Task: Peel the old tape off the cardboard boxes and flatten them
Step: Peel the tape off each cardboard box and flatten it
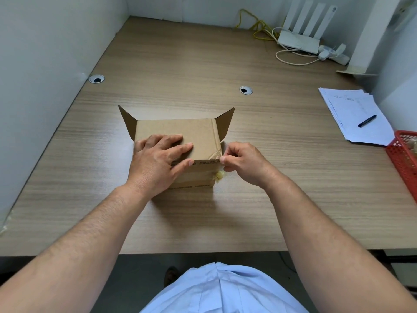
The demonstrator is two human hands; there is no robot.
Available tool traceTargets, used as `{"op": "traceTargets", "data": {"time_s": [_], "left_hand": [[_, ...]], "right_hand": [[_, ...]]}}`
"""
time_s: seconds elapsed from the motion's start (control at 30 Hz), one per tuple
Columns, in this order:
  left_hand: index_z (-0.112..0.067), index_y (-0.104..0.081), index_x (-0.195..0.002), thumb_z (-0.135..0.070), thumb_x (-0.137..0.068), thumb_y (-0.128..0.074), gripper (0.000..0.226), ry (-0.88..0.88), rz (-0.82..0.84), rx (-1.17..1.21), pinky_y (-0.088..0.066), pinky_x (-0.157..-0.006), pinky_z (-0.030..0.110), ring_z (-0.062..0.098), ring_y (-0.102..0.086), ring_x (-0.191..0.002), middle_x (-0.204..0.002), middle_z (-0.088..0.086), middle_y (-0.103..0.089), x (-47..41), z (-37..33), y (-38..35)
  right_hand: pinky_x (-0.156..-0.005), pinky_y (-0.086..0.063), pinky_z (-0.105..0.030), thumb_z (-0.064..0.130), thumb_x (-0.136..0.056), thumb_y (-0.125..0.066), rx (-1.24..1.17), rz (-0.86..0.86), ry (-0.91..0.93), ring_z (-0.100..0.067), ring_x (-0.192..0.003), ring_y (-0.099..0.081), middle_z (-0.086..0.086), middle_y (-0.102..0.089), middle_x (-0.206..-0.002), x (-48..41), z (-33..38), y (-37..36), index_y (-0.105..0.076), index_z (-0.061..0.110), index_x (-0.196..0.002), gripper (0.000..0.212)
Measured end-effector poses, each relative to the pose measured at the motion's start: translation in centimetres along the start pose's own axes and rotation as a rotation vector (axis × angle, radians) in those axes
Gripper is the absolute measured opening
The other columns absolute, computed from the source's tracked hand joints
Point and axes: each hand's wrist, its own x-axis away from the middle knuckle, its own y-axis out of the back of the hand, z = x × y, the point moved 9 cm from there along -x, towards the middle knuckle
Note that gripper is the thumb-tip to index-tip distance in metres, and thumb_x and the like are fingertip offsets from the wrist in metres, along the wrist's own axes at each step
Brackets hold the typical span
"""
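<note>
Cardboard box (194, 134): one, brown, two flaps (128, 122) raised. Left hand (155, 163) flat on top; right hand (241, 163), at 3 o'clock, pinches clear tape (214, 155).

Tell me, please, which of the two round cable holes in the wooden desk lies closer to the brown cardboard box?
The right-hand cable hole, just beyond the right flap of the brown cardboard box; the other cable hole sits beside the left wall.
</note>
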Motion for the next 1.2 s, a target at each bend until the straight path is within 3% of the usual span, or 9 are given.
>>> {"op": "traceTargets", "data": {"time_s": [0.23,0.37,0.47,0.57,0.67,0.77,0.87,1.03,1.2], "left_hand": [[-0.041,-0.06,-0.125,-0.063,-0.084,-0.04,0.051,-0.003,-0.015,0.019,-0.014,-0.099,0.031,0.019,-0.037,-0.13,-0.139,-0.012,-0.051,0.1,-0.1,0.2],[-0.042,-0.058,-0.127,-0.064,-0.084,-0.038,0.053,0.0,-0.001,0.018,-0.014,-0.101,0.032,0.018,-0.034,-0.131,-0.141,-0.013,-0.049,-0.1,-0.1,0.1],[-0.041,-0.058,-0.127,-0.064,-0.084,-0.037,0.054,0.002,-0.001,0.013,-0.016,-0.102,0.034,0.018,-0.034,-0.131,-0.142,-0.012,-0.048,-0.1,-0.1,0.2],[-0.038,-0.059,-0.128,-0.067,-0.082,-0.037,0.058,0.0,-0.019,0.016,-0.017,-0.101,0.034,0.019,-0.036,-0.13,-0.14,-0.01,-0.05,0.0,-0.2,0.4],[-0.029,-0.056,-0.133,-0.065,-0.077,-0.05,0.068,0.018,-0.138,0.049,-0.02,-0.101,0.038,0.021,-0.034,-0.129,-0.142,0.0,-0.047,0.9,0.3,1.5],[-0.027,-0.04,-0.143,-0.058,-0.074,-0.07,0.081,0.221,-0.275,0.102,-0.021,-0.106,0.048,0.027,-0.026,-0.135,-0.149,0.009,-0.031,2.9,3.6,2.3],[-0.026,-0.02,-0.15,-0.049,-0.074,-0.075,0.096,0.491,-0.193,0.289,-0.027,-0.109,0.047,0.027,-0.028,-0.138,-0.151,0.009,-0.026,5.2,7.3,0.0],[-0.027,-0.036,-0.143,-0.036,-0.085,-0.068,0.067,0.574,-0.191,0.57,-0.044,-0.089,0.032,0.023,-0.056,-0.111,-0.128,0.001,-0.056,6.7,8.1,-2.2],[-0.026,-0.04,-0.14,-0.049,-0.087,-0.06,0.061,0.532,-0.309,0.42,-0.04,-0.078,0.031,0.02,-0.056,-0.097,-0.116,-0.001,-0.058,5.3,7.1,2.1]], "right_hand": [[-0.069,-0.059,-0.034,0.001,-0.093,-0.05,-0.529,0.118,-0.113,-0.018,-0.061,-0.065,-0.013,-0.065,-0.072,0.4,-2.2,-1.1,-0.054,0.005,-0.073,0.021],[-0.062,-0.054,-0.032,0.036,-0.099,-0.041,-0.421,0.069,-0.156,-0.017,-0.059,-0.063,-0.008,-0.066,-0.073,0.2,-3.1,-0.8,-0.058,0.011,-0.074,0.04],[-0.064,-0.052,-0.031,0.048,-0.089,-0.056,-0.25,0.02,-0.076,-0.011,-0.067,-0.059,0.004,-0.064,-0.077,-0.5,-2.7,0.2,-0.059,0.016,-0.081,0.033],[-0.071,-0.05,-0.032,0.035,-0.074,-0.077,-0.086,0.111,-0.025,-0.01,-0.075,-0.056,0.007,-0.061,-0.082,-1.0,-2.3,-0.7,-0.058,0.019,-0.083,0.027],[-0.074,-0.049,-0.038,0.027,-0.078,-0.075,0.008,0.076,-0.041,-0.011,-0.077,-0.054,0.004,-0.061,-0.083,-1.2,-2.7,-0.9,-0.061,0.015,-0.083,0.019],[-0.065,-0.042,-0.027,0.029,-0.083,-0.069,0.007,0.043,-0.028,-0.005,-0.071,-0.052,0.011,-0.058,-0.076,-1.3,-3.0,-0.7,-0.061,0.024,-0.077,0.012],[-0.069,-0.046,-0.03,0.03,-0.084,-0.068,0.018,0.02,-0.01,-0.009,-0.075,-0.053,0.009,-0.059,-0.079,-1.5,-3.0,-0.7,-0.06,0.025,-0.078,0.011],[-0.068,-0.041,-0.034,0.024,-0.087,-0.066,0.012,-0.014,0.031,-0.01,-0.068,-0.047,0.008,-0.053,-0.069,-1.6,-2.1,-0.8,-0.055,0.022,-0.07,0.02],[-0.069,-0.054,-0.042,0.025,-0.088,-0.065,-0.102,-0.104,0.096,-0.03,-0.073,-0.06,-0.018,-0.066,-0.084,-1.4,1.0,1.7,-0.06,0.002,-0.079,0.025]]}}
